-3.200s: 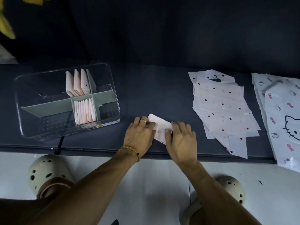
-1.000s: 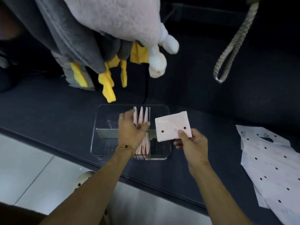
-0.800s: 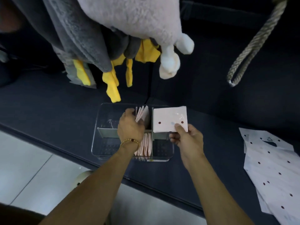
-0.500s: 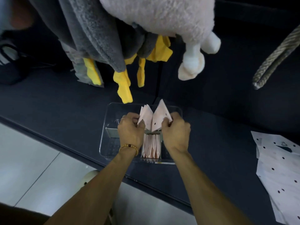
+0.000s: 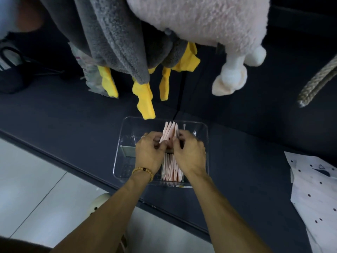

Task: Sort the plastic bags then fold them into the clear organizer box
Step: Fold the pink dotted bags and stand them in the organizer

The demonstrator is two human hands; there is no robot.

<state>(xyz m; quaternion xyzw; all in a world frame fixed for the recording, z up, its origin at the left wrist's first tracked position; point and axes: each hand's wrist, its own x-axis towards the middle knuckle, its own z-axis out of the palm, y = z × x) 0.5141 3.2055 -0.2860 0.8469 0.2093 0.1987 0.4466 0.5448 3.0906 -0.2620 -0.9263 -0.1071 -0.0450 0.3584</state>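
Note:
The clear organizer box [image 5: 201, 126] sits on the dark table [image 5: 73, 125] in front of me, split by a grey divider [image 5: 128, 151]. Both hands are inside it over the far middle compartment. My left hand [image 5: 148, 154] and my right hand [image 5: 189, 154] pinch a row of folded pale pink bags [image 5: 170, 132] that stands upright there. A second row of folded bags [image 5: 171, 168] fills the near middle compartment between my wrists. Unfolded white dotted bags [image 5: 317, 190] lie flat at the right edge.
Grey, pink and yellow plush toys [image 5: 145, 52] hang low over the far side of the box. A thick rope [image 5: 317, 83] dangles at the upper right. A dark bag [image 5: 12, 73] rests at the far left. White floor lies below the table's near edge.
My right hand carried the folded dotted bag from the table into the box's far compartment. Both hands have since closed in and pressed the upright bags together. The camera moved closer.

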